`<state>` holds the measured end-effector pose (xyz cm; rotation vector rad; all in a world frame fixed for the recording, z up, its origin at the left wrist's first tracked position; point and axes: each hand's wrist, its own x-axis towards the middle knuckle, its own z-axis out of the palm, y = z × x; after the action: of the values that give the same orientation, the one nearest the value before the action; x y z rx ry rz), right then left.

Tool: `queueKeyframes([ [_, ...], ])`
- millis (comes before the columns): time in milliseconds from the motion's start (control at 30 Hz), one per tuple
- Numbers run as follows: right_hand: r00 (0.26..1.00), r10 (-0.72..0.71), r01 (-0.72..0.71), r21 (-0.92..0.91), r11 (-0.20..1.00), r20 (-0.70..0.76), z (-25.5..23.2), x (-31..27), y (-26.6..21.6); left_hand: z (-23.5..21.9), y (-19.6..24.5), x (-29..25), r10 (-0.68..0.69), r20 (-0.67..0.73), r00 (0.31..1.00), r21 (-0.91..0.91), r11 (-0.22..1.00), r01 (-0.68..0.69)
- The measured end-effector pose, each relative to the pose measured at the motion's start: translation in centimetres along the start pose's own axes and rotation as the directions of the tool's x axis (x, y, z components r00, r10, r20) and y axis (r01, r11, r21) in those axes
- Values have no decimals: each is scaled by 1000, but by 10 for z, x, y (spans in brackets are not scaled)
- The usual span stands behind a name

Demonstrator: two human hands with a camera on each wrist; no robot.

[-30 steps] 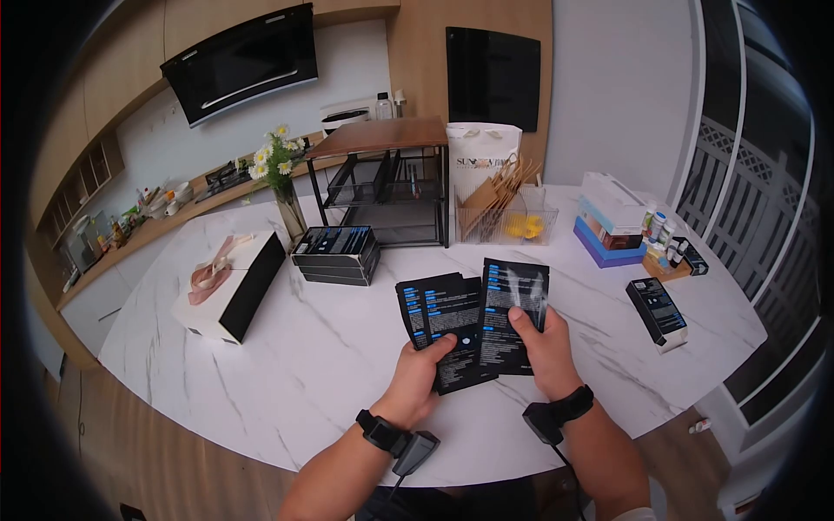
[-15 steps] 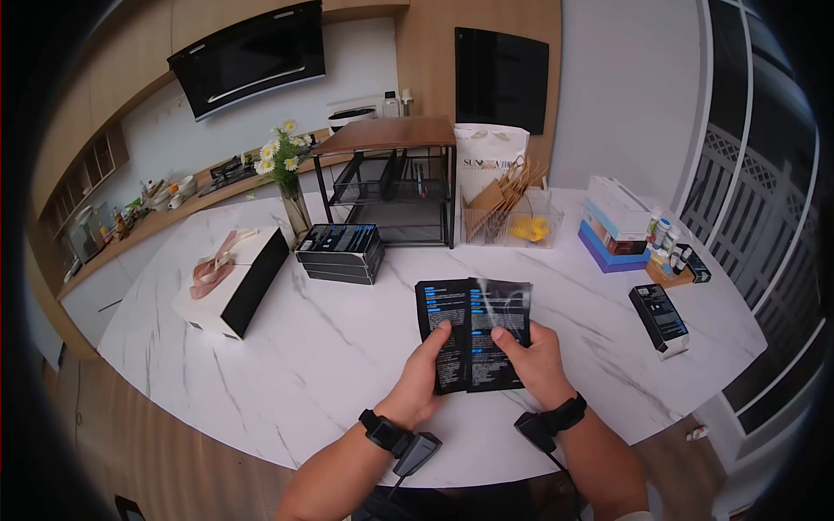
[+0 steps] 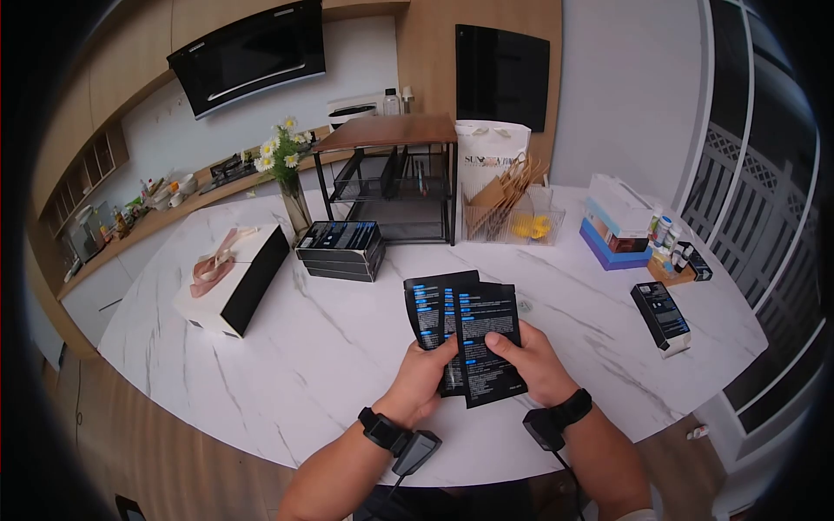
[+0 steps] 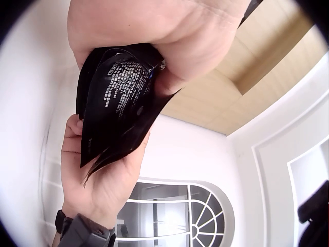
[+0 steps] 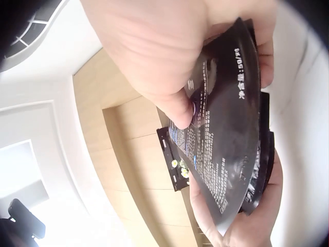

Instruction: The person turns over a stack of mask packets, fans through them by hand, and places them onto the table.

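In the head view, my left hand (image 3: 419, 379) grips several flat black sachets (image 3: 426, 304) with white print and blue headings, fanned slightly, thumb over their face. My right hand (image 3: 543, 365) pinches another black sachet (image 3: 483, 311), thumb on its printed front. That one overlaps the left-hand sachets on their right side, its lower edge reaching below theirs. From the right wrist, the front sachet (image 5: 221, 128) shows its printed side, with edges of others behind it. The left wrist view has the lower ends of the sachets (image 4: 121, 98) hanging under my palm.
On the marble table (image 3: 287, 391) stand a stack of black boxes (image 3: 339, 252) and a white gift box (image 3: 239, 282) with pink ribbon. A single black box (image 3: 660, 314) lies right. Behind are a rack (image 3: 387, 130), a flower vase (image 3: 295, 204), a clear bin (image 3: 486, 227) and stacked boxes (image 3: 615, 217) near small bottles.
The sachets went from a spread fan to side by side half a second ago. Now the right-hand sachet has shifted left and down, over the left-hand ones.
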<state>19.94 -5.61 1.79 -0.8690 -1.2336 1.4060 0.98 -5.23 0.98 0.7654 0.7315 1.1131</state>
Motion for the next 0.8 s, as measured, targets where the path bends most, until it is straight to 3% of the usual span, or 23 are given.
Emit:
queueKeyframes([
  [100,999,36,-36,9,999,1,-1,0,4,3,-1,0,-22,-4,1000,-3,1000,22],
  [167,984,-84,65,-119,991,-156,-7,5,11,11,6,-2,-60,-13,998,-59,996,59],
  [200,985,-86,68,-122,990,-152,-11,9,12,10,6,-1,-55,-13,998,-61,997,55],
  [267,919,-221,137,-259,956,-328,-20,12,15,1,0,5,-94,43,995,-278,955,103],
  [300,905,-242,159,-248,956,-351,-25,13,12,-4,-3,9,-79,25,997,-258,963,83],
  [333,918,-201,188,-70,980,-342,-27,13,8,-3,-2,7,-86,25,996,-254,963,89],
  [400,954,-87,121,102,987,-288,-24,4,-16,4,5,1,-48,-21,999,-110,993,45],
  [500,984,-88,113,158,981,-155,-24,4,-12,2,3,3,4,-30,1000,-38,999,-5],
  [633,1000,12,-14,75,997,17,-9,2,-1,-2,0,3,43,-15,999,15,999,-43],
  [733,999,47,-48,71,996,21,-6,-1,-1,0,0,2,41,-13,999,40,998,-40],
  [800,1000,9,-7,70,998,-28,-6,1,2,3,3,3,-18,-17,1000,-34,999,18],
])
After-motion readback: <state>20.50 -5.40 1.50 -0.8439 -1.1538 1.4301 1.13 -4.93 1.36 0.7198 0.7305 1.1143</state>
